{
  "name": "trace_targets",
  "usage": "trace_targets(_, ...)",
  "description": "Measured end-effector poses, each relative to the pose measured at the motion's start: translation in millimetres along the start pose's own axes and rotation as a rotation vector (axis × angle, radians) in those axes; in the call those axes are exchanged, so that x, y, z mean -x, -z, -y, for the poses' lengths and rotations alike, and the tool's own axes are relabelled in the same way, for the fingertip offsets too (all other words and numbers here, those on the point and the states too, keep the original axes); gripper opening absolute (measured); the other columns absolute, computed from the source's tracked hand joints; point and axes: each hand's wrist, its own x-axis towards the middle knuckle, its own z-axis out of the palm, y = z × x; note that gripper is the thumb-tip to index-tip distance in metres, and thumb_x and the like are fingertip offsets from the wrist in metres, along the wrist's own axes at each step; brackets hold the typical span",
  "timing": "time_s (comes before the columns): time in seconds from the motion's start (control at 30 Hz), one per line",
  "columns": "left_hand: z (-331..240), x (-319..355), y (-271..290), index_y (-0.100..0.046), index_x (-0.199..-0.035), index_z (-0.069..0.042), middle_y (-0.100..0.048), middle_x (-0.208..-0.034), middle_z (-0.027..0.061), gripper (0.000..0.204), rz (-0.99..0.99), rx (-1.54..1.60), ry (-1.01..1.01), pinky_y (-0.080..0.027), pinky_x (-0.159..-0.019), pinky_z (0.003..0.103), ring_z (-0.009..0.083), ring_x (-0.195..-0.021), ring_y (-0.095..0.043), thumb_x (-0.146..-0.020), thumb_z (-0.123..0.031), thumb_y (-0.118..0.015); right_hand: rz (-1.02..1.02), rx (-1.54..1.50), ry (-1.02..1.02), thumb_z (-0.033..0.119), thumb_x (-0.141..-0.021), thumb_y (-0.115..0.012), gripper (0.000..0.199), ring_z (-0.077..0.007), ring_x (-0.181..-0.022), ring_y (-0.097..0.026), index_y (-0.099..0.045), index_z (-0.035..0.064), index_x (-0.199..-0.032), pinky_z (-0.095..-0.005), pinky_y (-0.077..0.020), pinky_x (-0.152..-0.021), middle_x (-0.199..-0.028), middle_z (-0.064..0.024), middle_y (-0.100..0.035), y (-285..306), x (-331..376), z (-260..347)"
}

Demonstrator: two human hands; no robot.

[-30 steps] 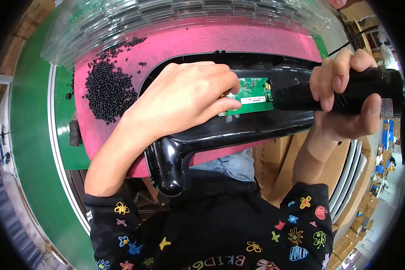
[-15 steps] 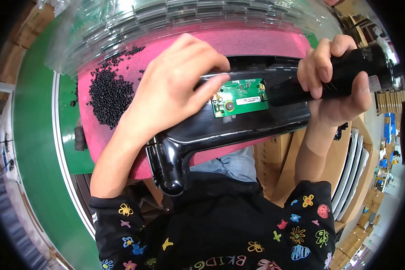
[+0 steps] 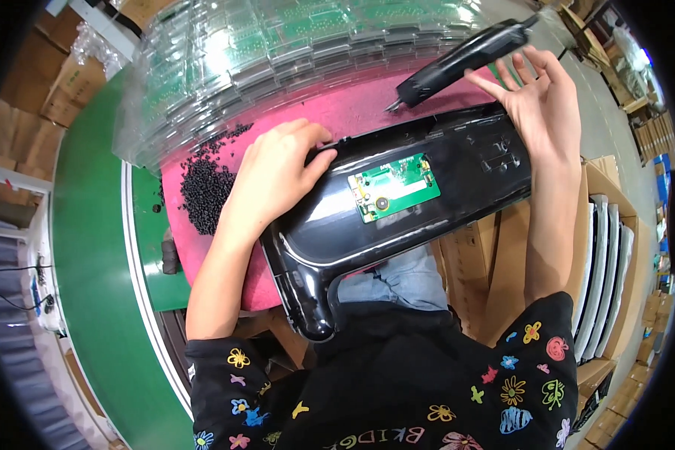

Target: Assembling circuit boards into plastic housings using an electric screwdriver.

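A glossy black plastic housing point(image 3: 397, 240), with a handle-like stub at its near left, lies tilted over the near edge of the pink mat. A green circuit board point(image 3: 409, 196) sits inside it. My left hand point(image 3: 281, 169) grips the housing's far left edge, thumb and fingers bent around the rim. At its right end is my right hand point(image 3: 544, 105), open, fingers spread, palm beside the housing. Just beyond those fingers a black corded electric screwdriver point(image 3: 457, 64) slants, its bit pointing down left over the mat; whether a fingertip touches it I cannot tell.
A heap of small black screws point(image 3: 205, 191) lies on the pink mat point(image 3: 352, 120) at left. Stacked clear plastic trays point(image 3: 277, 60) line the far side. At right stands a cardboard box point(image 3: 622, 277) holding several wrapped flat pieces. The green table point(image 3: 90, 240) extends left.
My right hand has let go of the screwdriver, which now slants farther away, off the board. The board end of the housing has turned slightly, and my left hand has drawn back from the board.
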Motion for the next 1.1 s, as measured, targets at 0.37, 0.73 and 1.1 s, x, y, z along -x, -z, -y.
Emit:
trace_targets(0.37, 10, -12, -2, -0.065, -0.096, 0.003, -0.066, -0.094, 0.021, 0.028, 0.101, -0.085, -0.036, -0.05, -0.08, 0.047, 0.0411, -0.093, -0.063, -0.089, -0.024, -0.065, 0.367, 0.602, 1.039, 0.015, -0.093, -0.055, 0.044, -0.0298, -0.123, -0.048, -0.048, 0.0011, -0.134, -0.0508, -0.0476, -0.092, -0.134, -0.0144, -0.047, -18, 70, 54)
trace_targets(0.73, -26, 7, -8, -0.067, -0.092, -0.004, -0.068, -0.091, 0.0221, 0.026, 0.234, -0.187, 0.083, -0.054, -0.077, 0.052, 0.0406, -0.086, -0.067, -0.09, -0.028, -0.058, 0.244, 0.249, 1.959, 0.016, -0.093, -0.055, 0.035, -0.0252, -0.112, -0.048, -0.052, 0.0075, -0.127, -0.0466, -0.0453, -0.09, -0.122, -0.0083, -0.048, -99, 69, 209)
trace_targets(1.1, -26, 16, 13, -0.065, -0.079, -0.004, -0.064, -0.065, 0.0196, 0.028, -0.025, -0.273, 0.065, -0.051, -0.058, 0.051, 0.0403, -0.067, -0.065, -0.092, -0.029, -0.062, 0.404, 0.222, 1.933, 0.017, -0.093, -0.056, 0.027, -0.0206, -0.102, -0.048, -0.057, 0.0139, -0.12, -0.0423, -0.0431, -0.089, -0.11, -0.0021, -0.048, -128, 97, 173)
